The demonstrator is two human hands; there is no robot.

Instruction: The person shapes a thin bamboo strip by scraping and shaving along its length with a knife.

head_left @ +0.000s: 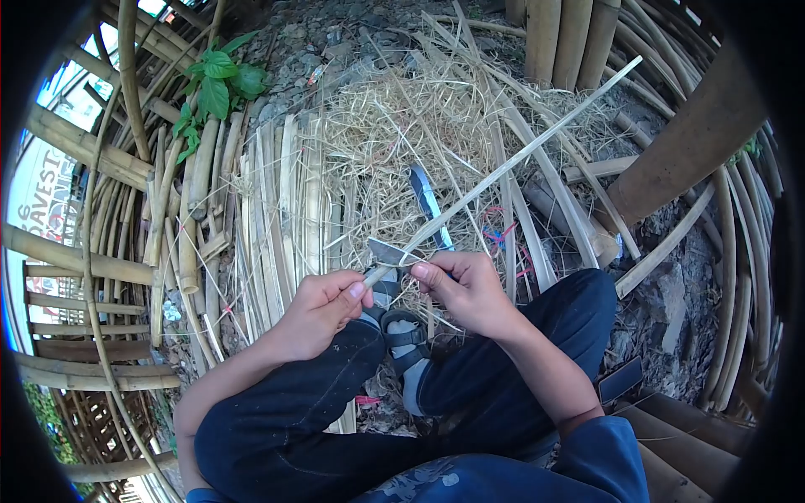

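Note:
My left hand (327, 306) is closed round the near end of a long, pale bamboo strip (528, 151), which slants up and away to the right. In my right hand (465, 289) is a knife, its handle mostly hidden by the fingers. The knife's short, wide blade (387, 252) lies across the strip, just beyond my left fingers, and my right thumb presses close to where they meet. Below the hands are my crossed legs and a sandalled foot (406, 339). Just past the hands, a long dark blade-like tool (426, 197) with a blue lower end rests on the shavings.
A heap of bamboo shavings (402, 126) covers the ground ahead. Split bamboo strips (285, 201) lie in rows to the left. A thick bamboo pole (688, 142) leans at the right. A dark phone-like object (620, 380) sits beside my right knee. A green plant (215, 80) grows at upper left.

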